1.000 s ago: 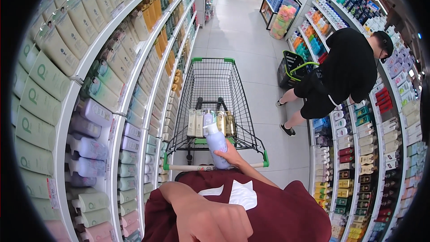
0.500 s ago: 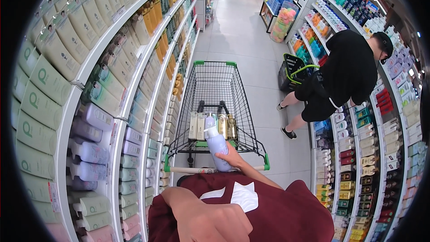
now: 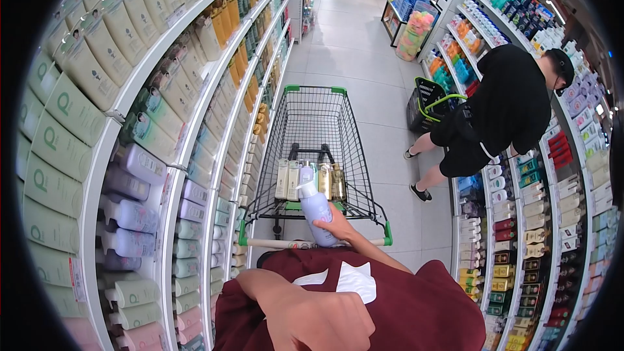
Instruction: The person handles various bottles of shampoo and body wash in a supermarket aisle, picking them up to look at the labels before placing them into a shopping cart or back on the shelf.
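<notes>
A lavender pump bottle [image 3: 314, 211] with a pale pump head is in my right hand [image 3: 337, 226], tilted a little, over the near end of the shopping cart. The fingers wrap its right side. My left hand [image 3: 318, 318] is close to the camera, in front of my maroon shirt, with its fingers curled in. Its palm is turned away, so I cannot see whether anything is in it. The black wire shopping cart [image 3: 356, 149] with green corners stands just ahead. Cream boxes [image 3: 288, 181] and gold bottles [image 3: 331, 182] stand at its near end, partly behind the pump bottle.
On the left, shelves hold lavender pump bottles [image 3: 133, 214] and pale green bottles [image 3: 62, 146]. A person in black [image 3: 513, 107] leans toward the right-hand shelves, beside a black basket [image 3: 424, 107] with a green handle. A clear bin [image 3: 416, 32] stands farther along the aisle.
My left hand has shifted slightly right and down. The right hand still holds the lavender pump bottle in nearly the same place, and the cart looks almost unmoved.
</notes>
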{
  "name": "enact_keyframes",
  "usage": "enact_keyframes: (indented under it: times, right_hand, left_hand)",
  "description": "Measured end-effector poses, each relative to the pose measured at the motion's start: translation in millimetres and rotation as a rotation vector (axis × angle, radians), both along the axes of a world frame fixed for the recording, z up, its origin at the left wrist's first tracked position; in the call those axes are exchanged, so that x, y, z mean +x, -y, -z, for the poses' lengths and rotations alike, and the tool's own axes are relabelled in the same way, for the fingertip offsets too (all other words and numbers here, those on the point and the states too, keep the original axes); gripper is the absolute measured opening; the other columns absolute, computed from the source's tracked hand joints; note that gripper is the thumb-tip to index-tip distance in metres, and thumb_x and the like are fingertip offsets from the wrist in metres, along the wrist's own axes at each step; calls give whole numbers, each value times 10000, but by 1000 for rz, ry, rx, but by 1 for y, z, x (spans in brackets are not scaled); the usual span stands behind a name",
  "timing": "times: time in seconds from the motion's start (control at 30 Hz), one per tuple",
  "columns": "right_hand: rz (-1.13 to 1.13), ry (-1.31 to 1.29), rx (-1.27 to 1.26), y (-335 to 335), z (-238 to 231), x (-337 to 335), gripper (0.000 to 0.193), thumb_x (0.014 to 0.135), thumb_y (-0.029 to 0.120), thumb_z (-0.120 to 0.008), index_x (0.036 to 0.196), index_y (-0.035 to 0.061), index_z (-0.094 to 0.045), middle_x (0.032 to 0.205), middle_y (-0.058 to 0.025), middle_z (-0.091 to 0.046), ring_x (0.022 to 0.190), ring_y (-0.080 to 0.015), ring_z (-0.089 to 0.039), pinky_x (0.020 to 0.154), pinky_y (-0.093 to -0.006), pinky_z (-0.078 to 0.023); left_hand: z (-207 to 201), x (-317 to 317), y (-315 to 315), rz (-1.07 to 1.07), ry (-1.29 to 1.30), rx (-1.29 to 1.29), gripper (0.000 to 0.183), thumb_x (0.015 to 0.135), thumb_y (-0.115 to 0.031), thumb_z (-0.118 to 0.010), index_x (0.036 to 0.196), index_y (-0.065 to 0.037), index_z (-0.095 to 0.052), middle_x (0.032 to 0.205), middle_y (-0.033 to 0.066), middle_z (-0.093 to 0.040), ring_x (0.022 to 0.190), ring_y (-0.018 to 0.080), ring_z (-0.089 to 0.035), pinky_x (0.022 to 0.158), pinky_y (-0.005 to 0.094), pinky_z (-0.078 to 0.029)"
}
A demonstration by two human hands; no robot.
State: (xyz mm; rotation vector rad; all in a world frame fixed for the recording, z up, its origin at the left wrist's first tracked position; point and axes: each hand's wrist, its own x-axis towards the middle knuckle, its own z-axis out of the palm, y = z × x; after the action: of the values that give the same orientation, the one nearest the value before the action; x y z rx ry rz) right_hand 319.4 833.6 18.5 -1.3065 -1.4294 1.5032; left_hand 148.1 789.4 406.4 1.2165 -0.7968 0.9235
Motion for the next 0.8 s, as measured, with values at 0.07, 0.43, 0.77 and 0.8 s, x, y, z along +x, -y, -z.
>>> enact_keyframes:
  times: [0.07, 0.43, 0.77, 0.8]
  right_hand:
    - [-9, 5, -8, -1, -1, -1, 750, 777, 352, -817, 1314, -27, -457, 1129, -126, -613, 1013, -191, -597, 895, -331, -495]
    - [-20, 4, -13, 2, 7, -1, 735, 776, 352, -817, 1298, -25, -462, 1121, -130, -614, 1006, -195, -601, 894, -334, -496]
    - [-21, -23, -42, 7, -1, -4, 742, 787, 343, -820, 1321, -20, -455, 1149, -114, -599, 1042, -181, -578, 924, -334, -483]
    - [-17, -33, -43, 7, -1, -4, 734, 789, 342, -820, 1316, -19, -457, 1145, -113, -600, 1038, -180, -579, 920, -334, -486]
  left_hand:
    - [1, 1, 2, 34, 0, -10, 425, 919, -344, -724, 642, -40, -617, 559, 61, -491, 445, 225, -475, 438, 350, -286]
    - [3, 6, 7, 65, 33, 0, 341, 898, -287, -755, 689, -36, -658, 587, 65, -540, 461, 222, -508, 444, 344, -291]
    - [5, 5, 9, -25, 25, 29, 373, 908, -324, -739, 688, -36, -650, 590, 61, -536, 465, 222, -513, 447, 342, -299]
    - [5, 5, 9, -26, 24, 30, 373, 908, -324, -739, 688, -36, -650, 590, 61, -536, 465, 222, -513, 447, 342, -299]
